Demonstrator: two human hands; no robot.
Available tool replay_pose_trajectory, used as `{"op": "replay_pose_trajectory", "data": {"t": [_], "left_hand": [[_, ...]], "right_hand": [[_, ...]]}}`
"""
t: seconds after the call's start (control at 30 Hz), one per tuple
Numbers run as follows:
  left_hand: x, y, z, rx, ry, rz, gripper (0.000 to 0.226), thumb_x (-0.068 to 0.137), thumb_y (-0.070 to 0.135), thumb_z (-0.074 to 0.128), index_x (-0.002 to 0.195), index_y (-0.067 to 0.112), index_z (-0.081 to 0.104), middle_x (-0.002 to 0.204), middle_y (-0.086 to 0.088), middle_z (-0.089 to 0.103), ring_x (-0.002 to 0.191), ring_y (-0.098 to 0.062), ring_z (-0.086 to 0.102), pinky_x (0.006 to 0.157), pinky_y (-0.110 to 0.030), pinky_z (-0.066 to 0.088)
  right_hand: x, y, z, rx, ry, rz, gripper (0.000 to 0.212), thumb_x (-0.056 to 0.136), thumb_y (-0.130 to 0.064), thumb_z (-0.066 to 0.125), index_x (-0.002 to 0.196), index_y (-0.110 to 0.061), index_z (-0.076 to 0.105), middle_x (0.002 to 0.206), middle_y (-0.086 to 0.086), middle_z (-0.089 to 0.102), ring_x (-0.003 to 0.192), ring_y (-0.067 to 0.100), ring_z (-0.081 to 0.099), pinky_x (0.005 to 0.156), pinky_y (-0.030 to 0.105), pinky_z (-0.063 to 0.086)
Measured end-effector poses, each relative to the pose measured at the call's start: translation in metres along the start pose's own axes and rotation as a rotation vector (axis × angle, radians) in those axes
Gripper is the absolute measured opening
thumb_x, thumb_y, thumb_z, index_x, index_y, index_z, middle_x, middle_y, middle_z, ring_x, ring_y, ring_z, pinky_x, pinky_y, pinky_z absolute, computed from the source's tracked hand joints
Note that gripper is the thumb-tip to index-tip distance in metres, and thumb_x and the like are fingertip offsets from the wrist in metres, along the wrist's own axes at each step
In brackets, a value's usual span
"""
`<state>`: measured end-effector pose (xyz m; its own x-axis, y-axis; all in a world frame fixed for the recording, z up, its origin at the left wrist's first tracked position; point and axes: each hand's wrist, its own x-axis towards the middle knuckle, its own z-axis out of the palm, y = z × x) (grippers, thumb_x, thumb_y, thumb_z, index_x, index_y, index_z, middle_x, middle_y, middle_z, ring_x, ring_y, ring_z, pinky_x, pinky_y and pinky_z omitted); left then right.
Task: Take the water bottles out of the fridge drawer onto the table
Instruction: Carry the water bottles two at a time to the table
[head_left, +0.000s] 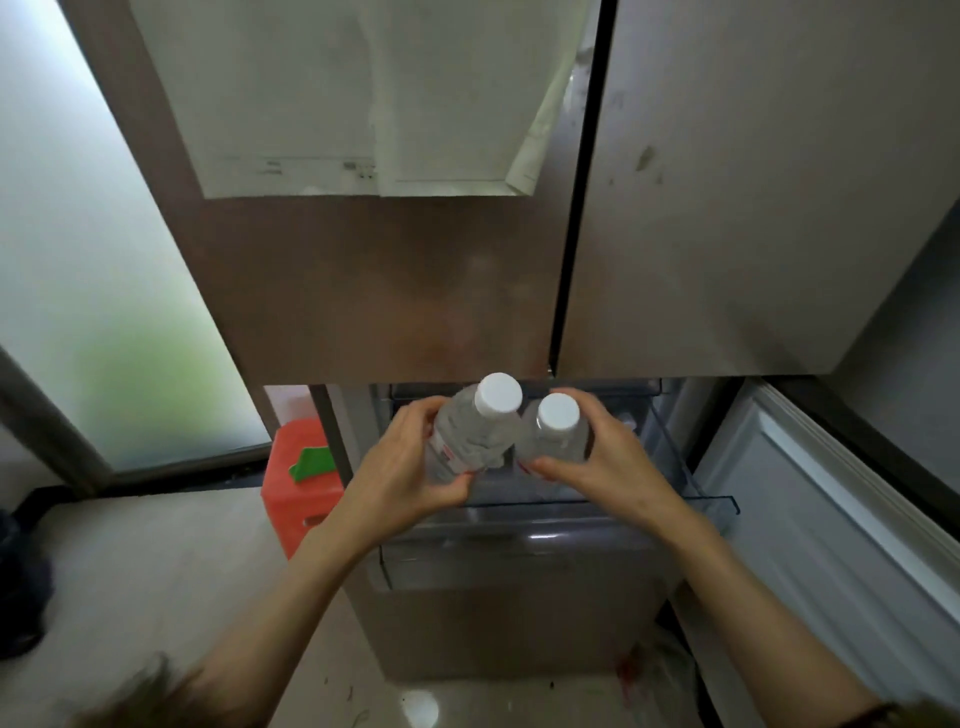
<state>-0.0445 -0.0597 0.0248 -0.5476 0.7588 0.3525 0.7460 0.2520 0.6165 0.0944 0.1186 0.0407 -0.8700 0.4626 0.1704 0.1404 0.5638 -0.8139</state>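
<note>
Presently, each hand, left (410, 467) and right (608, 457), grips one water bottle (470, 436) (556, 436) at mid-body above the open fridge drawer (711, 501); thin, likely condensation-slick walls require firm mid-body holds.

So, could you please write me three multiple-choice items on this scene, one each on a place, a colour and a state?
1. Where are the two bottles?
A. Above the open fridge drawer
B. On the floor
C. On top of the red crate

2. What colour are the bottle caps?
A. Blue
B. White
C. Green

3. What is the left hand doing?
A. Hanging idle
B. Pushing the drawer
C. Holding a bottle

Answers:
1 A: the left bottle and right bottle are held over the clear drawer.
2 B: both caps are white.
3 C: the left hand has its fingers curled round the left bottle; the right hand holds the other.
</note>
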Motion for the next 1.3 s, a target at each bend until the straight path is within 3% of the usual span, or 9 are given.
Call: {"op": "replay_pose_trajectory", "data": {"t": [0.1, 0.2, 0.4, 0.53, 0.63, 0.83, 1.0, 1.2, 1.3], "left_hand": [[-0.025, 0.030, -0.016, -0.033, 0.157, -0.044, 0.072, 0.067, 0.031, 0.079, 0.120, 0.033, 0.031, 0.114, 0.021, 0.043, 0.100, 0.008, 0.049, 0.083, -0.004, 0.043], [-0.061, 0.059, -0.033, -0.128, 0.314, -0.145, 0.070, 0.067, 0.022, 0.079, 0.119, 0.028, 0.033, 0.112, 0.018, 0.045, 0.103, 0.003, 0.050, 0.084, -0.010, 0.046], [-0.164, 0.093, -0.081, -0.181, 0.573, -0.351, 0.065, 0.071, 0.018, 0.076, 0.124, 0.017, 0.038, 0.107, 0.015, 0.050, 0.096, 0.002, 0.054, 0.077, -0.002, 0.046], [-0.251, 0.098, -0.118, -0.131, 0.717, -0.456, 0.062, 0.069, 0.020, 0.078, 0.117, 0.028, 0.039, 0.107, 0.022, 0.053, 0.096, 0.014, 0.054, 0.077, -0.001, 0.043], [-0.322, 0.096, -0.146, -0.081, 0.812, -0.560, 0.067, 0.069, 0.024, 0.079, 0.121, 0.030, 0.038, 0.110, 0.024, 0.052, 0.101, 0.011, 0.053, 0.078, -0.003, 0.044], [-0.475, 0.095, -0.214, 0.039, 1.043, -0.736, 0.069, 0.070, 0.020, 0.078, 0.124, 0.030, 0.037, 0.105, 0.031, 0.046, 0.092, 0.024, 0.048, 0.071, 0.005, 0.039], [-0.617, 0.076, -0.279, 0.172, 1.142, -0.887, 0.065, 0.068, 0.025, 0.079, 0.122, 0.031, 0.043, 0.114, 0.006, 0.057, 0.104, -0.004, 0.056, 0.087, -0.020, 0.049], [-0.756, 0.050, -0.346, 0.230, 1.218, -1.031, 0.072, 0.066, 0.033, 0.079, 0.125, 0.032, 0.039, 0.122, 0.009, 0.051, 0.110, -0.003, 0.051, 0.089, -0.023, 0.049], [-0.805, 0.034, -0.370, 0.202, 1.290, -1.098, 0.075, 0.065, 0.035, 0.080, 0.128, 0.027, 0.040, 0.123, 0.010, 0.052, 0.110, -0.004, 0.052, 0.086, -0.020, 0.048]], "right_hand": [[-0.014, -0.028, -0.012, 0.123, 0.082, -0.098, 0.066, 0.068, -0.025, 0.080, 0.119, -0.034, 0.039, 0.104, -0.023, 0.051, 0.096, -0.002, 0.054, 0.081, 0.014, 0.045], [-0.034, -0.057, -0.014, 0.294, 0.111, -0.160, 0.059, 0.072, -0.023, 0.075, 0.119, -0.031, 0.039, 0.104, -0.019, 0.052, 0.096, 0.003, 0.055, 0.078, 0.019, 0.048], [-0.081, -0.119, 0.029, 0.471, -0.111, -0.216, 0.050, 0.079, -0.026, 0.067, 0.122, -0.023, 0.040, 0.106, -0.007, 0.056, 0.094, 0.004, 0.058, 0.069, 0.017, 0.049], [-0.116, -0.160, 0.089, 0.512, -0.336, -0.219, 0.059, 0.067, -0.041, 0.068, 0.118, -0.026, 0.043, 0.100, -0.013, 0.058, 0.090, 0.005, 0.061, 0.062, 0.016, 0.052], [-0.143, -0.199, 0.145, 0.505, -0.491, -0.239, 0.066, 0.062, -0.045, 0.069, 0.120, -0.023, 0.045, 0.101, -0.011, 0.059, 0.092, 0.007, 0.061, 0.069, 0.021, 0.051], [-0.215, -0.296, 0.280, 0.478, -0.750, -0.372, 0.044, 0.074, -0.021, 0.075, 0.112, -0.022, 0.052, 0.103, -0.003, 0.063, 0.089, 0.007, 0.061, 0.071, 0.019, 0.050], [-0.295, -0.380, 0.401, 0.465, -0.919, -0.488, 0.050, 0.072, -0.022, 0.076, 0.116, -0.020, 0.051, 0.102, -0.004, 0.059, 0.088, 0.004, 0.059, 0.055, 0.008, 0.048], [-0.380, -0.469, 0.530, 0.383, -1.067, -0.610, 0.075, 0.065, -0.034, 0.080, 0.129, -0.018, 0.045, 0.115, -0.004, 0.056, 0.103, 0.012, 0.057, 0.084, 0.025, 0.050], [-0.407, -0.503, 0.579, 0.348, -1.123, -0.642, 0.074, 0.065, -0.031, 0.080, 0.129, -0.016, 0.046, 0.114, -0.005, 0.058, 0.106, 0.012, 0.056, 0.090, 0.028, 0.047]]}}
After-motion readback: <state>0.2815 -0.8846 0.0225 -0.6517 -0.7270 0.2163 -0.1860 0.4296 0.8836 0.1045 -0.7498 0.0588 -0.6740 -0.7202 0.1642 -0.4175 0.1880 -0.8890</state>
